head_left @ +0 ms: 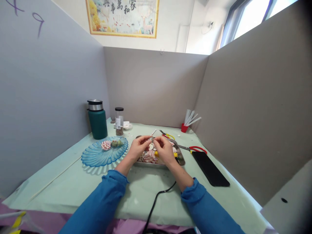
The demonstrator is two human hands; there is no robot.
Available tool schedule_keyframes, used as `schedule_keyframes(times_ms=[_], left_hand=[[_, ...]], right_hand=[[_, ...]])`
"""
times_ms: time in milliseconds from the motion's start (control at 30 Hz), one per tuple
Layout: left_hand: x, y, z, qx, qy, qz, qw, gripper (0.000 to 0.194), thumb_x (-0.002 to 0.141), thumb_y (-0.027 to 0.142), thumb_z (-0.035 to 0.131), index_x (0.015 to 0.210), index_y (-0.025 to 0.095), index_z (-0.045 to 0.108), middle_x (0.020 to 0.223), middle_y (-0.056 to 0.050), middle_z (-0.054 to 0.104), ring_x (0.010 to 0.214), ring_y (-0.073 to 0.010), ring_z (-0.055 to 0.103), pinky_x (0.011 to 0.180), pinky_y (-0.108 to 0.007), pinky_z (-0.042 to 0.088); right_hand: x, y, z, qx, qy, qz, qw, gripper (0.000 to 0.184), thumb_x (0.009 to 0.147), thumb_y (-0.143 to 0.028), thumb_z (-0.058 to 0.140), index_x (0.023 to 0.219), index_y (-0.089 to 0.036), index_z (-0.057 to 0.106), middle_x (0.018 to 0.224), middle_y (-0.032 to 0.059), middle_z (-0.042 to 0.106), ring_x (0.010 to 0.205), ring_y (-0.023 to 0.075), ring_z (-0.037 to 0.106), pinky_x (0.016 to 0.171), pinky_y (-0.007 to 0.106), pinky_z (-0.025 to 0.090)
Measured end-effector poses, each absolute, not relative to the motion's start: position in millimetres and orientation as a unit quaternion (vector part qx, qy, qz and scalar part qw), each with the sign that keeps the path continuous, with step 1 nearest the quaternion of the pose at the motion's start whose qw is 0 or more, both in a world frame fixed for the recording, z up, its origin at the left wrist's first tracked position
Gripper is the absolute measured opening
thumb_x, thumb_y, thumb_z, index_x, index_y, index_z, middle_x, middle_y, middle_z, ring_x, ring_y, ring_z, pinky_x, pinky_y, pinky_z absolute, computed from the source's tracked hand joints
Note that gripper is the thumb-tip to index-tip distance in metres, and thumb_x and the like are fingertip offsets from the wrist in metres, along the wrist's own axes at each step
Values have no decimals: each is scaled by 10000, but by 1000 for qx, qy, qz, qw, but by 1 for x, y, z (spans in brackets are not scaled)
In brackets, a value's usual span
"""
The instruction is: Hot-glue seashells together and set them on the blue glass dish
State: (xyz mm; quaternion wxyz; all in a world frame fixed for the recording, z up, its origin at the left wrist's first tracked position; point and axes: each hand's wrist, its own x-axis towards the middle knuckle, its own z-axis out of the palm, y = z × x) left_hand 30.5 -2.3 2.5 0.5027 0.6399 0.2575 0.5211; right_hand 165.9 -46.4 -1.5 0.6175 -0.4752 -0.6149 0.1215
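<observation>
Over a metal tray [156, 165], my left hand [139, 148] and my right hand [165, 149] meet with their fingertips close together. Both hands are closed in a pinch around something small that the fingers mostly hide. A thin white stick [153, 132] shows just behind the fingertips. Inside the tray lie striped red-and-white shells [149, 157] and some yellow pieces, partly covered by my hands. Left of my left hand, a blue scalloped glass plate [97, 160] carries a striped shell [106, 145] and small greenish pieces [116, 143].
Red-handled scissors [198, 149] and a black phone [210, 169] lie to the right. Yellow-handled pliers [168, 135] rest behind the tray. A green flask [97, 122], a clear jar [119, 122] and a red cup [184, 128] of white sticks stand farther back. A black cable [158, 194] crosses the front.
</observation>
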Motion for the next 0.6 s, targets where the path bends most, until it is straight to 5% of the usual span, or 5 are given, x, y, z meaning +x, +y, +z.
schedule_keyframes(times_ms=[600], left_hand=[[31, -2, 2, 632, 262, 511, 520, 402, 680, 403, 719, 943, 105, 662, 633, 9, 592, 535, -98, 541, 510, -232, 494]], right_hand=[[170, -41, -2, -459, -603, 157, 634, 163, 806, -326, 545, 724, -187, 566, 626, -24, 536, 558, 119, 471, 518, 219, 381]])
